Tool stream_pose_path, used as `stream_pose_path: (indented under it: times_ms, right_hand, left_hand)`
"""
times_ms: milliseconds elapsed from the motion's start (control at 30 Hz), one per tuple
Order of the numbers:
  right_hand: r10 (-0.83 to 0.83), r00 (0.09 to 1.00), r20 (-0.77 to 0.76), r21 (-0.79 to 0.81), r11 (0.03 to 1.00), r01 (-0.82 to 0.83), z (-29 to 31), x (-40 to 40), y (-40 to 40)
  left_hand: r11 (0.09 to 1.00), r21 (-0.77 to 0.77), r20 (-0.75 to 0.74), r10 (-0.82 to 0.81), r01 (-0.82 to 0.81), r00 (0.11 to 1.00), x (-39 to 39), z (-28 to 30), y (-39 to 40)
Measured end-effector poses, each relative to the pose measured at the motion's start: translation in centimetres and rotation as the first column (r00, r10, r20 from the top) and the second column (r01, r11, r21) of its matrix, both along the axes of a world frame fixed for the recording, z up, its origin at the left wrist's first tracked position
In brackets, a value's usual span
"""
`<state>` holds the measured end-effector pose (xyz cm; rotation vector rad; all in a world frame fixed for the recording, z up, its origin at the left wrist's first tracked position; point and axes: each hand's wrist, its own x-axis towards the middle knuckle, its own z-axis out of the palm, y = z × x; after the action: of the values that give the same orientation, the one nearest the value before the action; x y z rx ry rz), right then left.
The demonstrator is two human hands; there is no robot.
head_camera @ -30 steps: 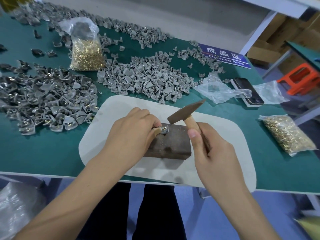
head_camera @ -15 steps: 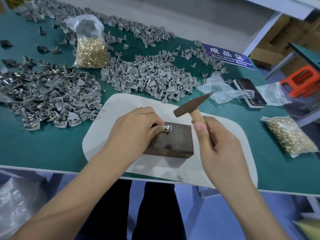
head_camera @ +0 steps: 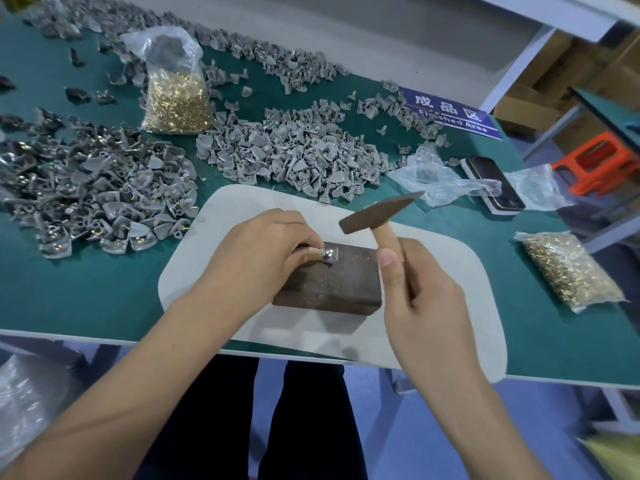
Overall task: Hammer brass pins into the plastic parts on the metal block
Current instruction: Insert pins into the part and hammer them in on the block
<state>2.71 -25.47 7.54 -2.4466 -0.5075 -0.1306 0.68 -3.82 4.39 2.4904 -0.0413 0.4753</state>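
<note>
A dark metal block (head_camera: 332, 284) lies on a pale grey mat (head_camera: 221, 216) on the green table. My left hand (head_camera: 256, 258) pinches a small grey plastic part (head_camera: 329, 255) on the block's top left corner, a pin head showing in it. My right hand (head_camera: 415, 299) grips the wooden handle of a small hammer (head_camera: 379, 213). The hammer's dark head is raised above and to the right of the part, clear of it.
Heaps of grey plastic parts (head_camera: 291, 154) lie behind the mat, and another heap (head_camera: 93, 188) to the left. One bag of brass pins (head_camera: 175, 98) stands at the back, another bag (head_camera: 568, 271) at the right. A phone (head_camera: 491, 183) and crumpled plastic (head_camera: 440, 178) lie near a blue sign (head_camera: 450, 112).
The hammer head has lifted a little off the block since the first frame. My left hand keeps its hold on the part at the block's corner.
</note>
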Motion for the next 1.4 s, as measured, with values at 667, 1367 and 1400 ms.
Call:
stream_pose_path:
  times_ms: [667, 1367, 1400]
  right_hand:
    - [0.056, 0.997, -0.049, -0.053, 0.997, -0.059, 0.6, 0.1, 0.1]
    - [0.386, 0.922, 0.007, 0.434, 0.83, -0.351, -1.9, 4.9, 1.4]
    - [0.412, 0.911, 0.012, 0.406, 0.831, -0.381, -1.9, 4.8, 2.1]
  left_hand:
    - [0.999, -0.028, 0.057, -0.015, 0.016, 0.998, 0.0, -0.4, -0.1]
    - [0.997, -0.056, 0.122, 0.062, -0.055, 0.991, -1.5, -0.4, -1.3]
    - [0.994, -0.093, 0.133, 0.07, -0.058, 0.989, -1.8, -0.4, -1.2]
